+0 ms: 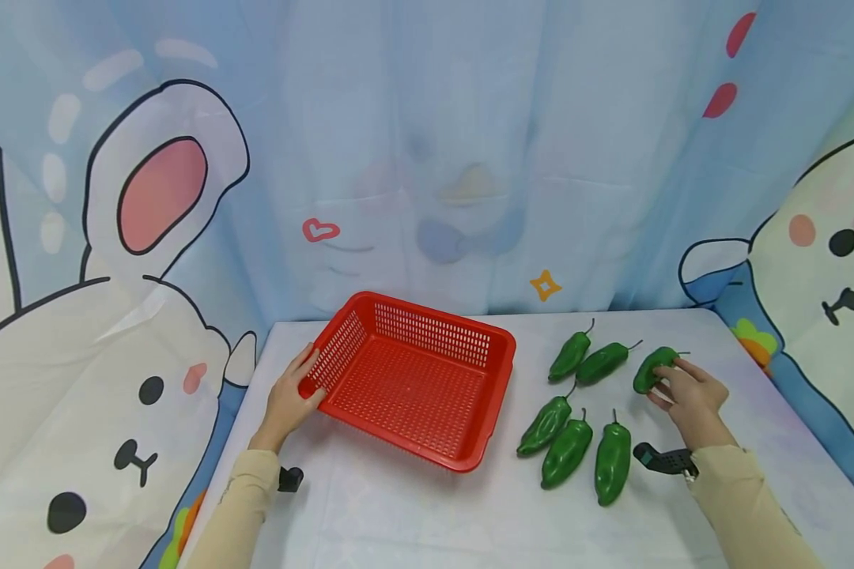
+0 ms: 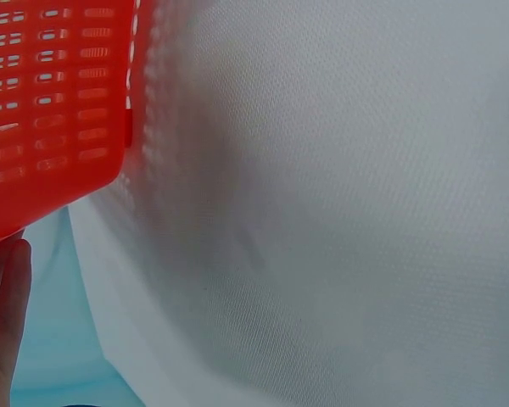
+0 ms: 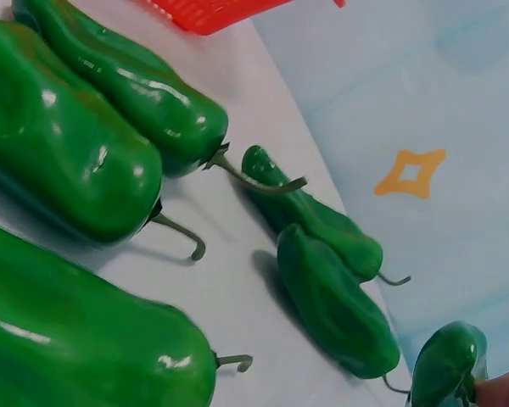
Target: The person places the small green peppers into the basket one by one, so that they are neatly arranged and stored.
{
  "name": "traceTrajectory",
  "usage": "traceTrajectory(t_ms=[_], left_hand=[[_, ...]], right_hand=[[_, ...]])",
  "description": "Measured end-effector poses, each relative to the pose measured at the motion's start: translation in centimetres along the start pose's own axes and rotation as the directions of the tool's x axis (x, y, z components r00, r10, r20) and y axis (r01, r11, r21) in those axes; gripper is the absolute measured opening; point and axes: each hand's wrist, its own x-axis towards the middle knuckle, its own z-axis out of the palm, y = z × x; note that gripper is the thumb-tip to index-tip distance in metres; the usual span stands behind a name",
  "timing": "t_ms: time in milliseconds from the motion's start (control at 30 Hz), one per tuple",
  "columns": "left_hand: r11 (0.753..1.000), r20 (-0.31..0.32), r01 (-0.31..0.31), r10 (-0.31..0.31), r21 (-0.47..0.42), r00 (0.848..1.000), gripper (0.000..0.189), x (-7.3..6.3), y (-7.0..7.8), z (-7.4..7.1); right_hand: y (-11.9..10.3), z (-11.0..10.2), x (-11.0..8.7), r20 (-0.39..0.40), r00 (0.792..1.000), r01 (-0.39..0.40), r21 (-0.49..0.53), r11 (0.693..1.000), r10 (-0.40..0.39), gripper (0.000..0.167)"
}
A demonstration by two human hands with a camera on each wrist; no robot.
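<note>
A red plastic basket with slotted walls sits at an angle on the white table, with nothing inside it. My left hand grips its left corner, thumb at the rim; in the left wrist view only a few fingers show beneath the basket's edge. At the right, my right hand pinches a green pepper with a thin stem. That pepper and one fingertip appear at the lower corner of the right wrist view. Whether the pepper touches the table I cannot tell.
Several other green peppers lie between basket and right hand: two at the back, including one pepper, and three nearer, including one pepper. A printed curtain hangs behind the table. Dark wrist devices sit at both sleeves.
</note>
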Motion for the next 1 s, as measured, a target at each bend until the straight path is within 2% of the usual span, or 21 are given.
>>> traceTrajectory(t_ms=[133, 400, 833, 1000], left_hand=[[1.0, -0.025, -0.014, 0.015, 0.014, 1.0, 0.07, 0.0, 0.0, 0.1], [1.0, 0.034, 0.029, -0.029, -0.003, 0.999, 0.071, 0.2, 0.0, -0.1], [0.999, 0.032, 0.035, -0.035, -0.001, 0.999, 0.069, 0.1, 0.2, -0.2], [0.999, 0.038, 0.043, -0.043, -0.008, 0.998, 0.07, 0.2, 0.1, -0.1]], right_hand=[[-0.3, 0.5, -0.3, 0.013, 1.0, 0.011, 0.008, 1.0, -0.011, 0.068], [-0.8, 1.4, -1.1, 0.046, 0.998, 0.033, -0.018, 0.999, -0.032, 0.068], [-1.7, 3.4, -2.8, 0.119, 0.989, 0.087, -0.039, 0.995, -0.082, 0.068], [-1.9, 4.4, -3.9, 0.17, 0.977, 0.139, -0.072, 0.988, -0.125, 0.067]])
